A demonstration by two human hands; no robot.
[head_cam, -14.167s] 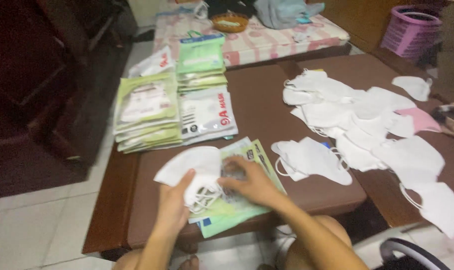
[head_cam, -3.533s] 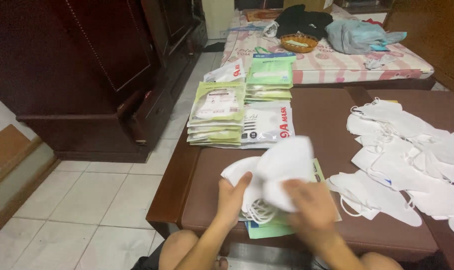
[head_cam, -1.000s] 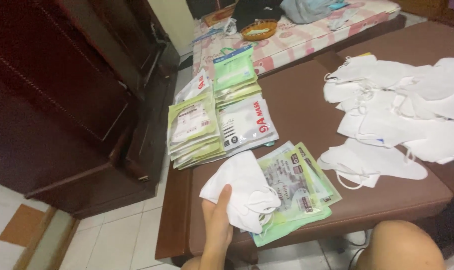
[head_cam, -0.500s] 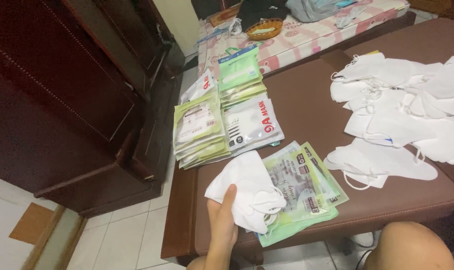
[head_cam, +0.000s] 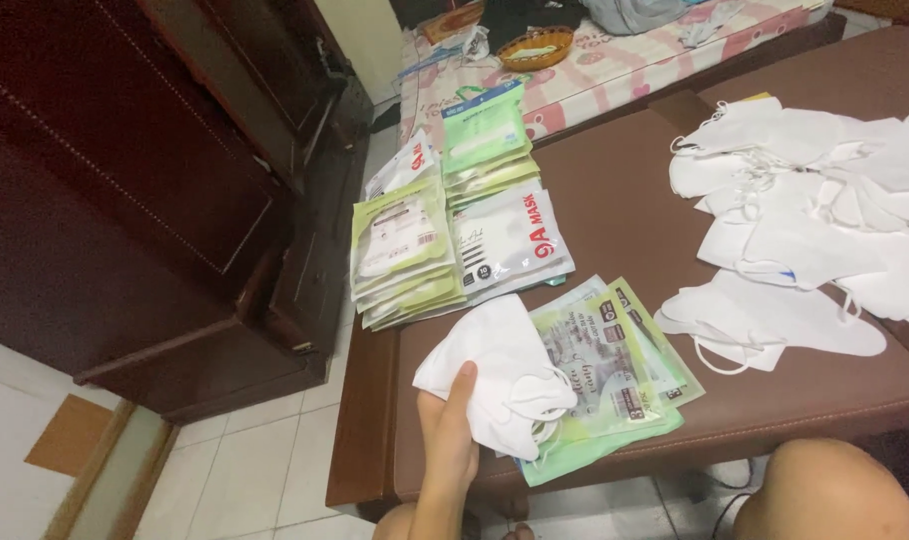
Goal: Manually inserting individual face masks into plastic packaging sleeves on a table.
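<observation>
My left hand grips a small stack of folded white face masks near the front edge of a brown padded bench. The thumb lies on top of the stack, and ear loops dangle at its right side. The masks rest partly over several flat green plastic packets lying on the bench. My right hand is out of the picture; only a bare knee shows at the bottom right.
Piles of packaged masks sit at the bench's far left. Loose white masks are spread over its right side. A dark wooden cabinet stands left, a patterned mattress with a small basket behind, tiled floor below.
My right hand, which was on the masks a few seconds ago, has left the view. My left hand still holds the stack in the same spot; the camera has shifted slightly.
</observation>
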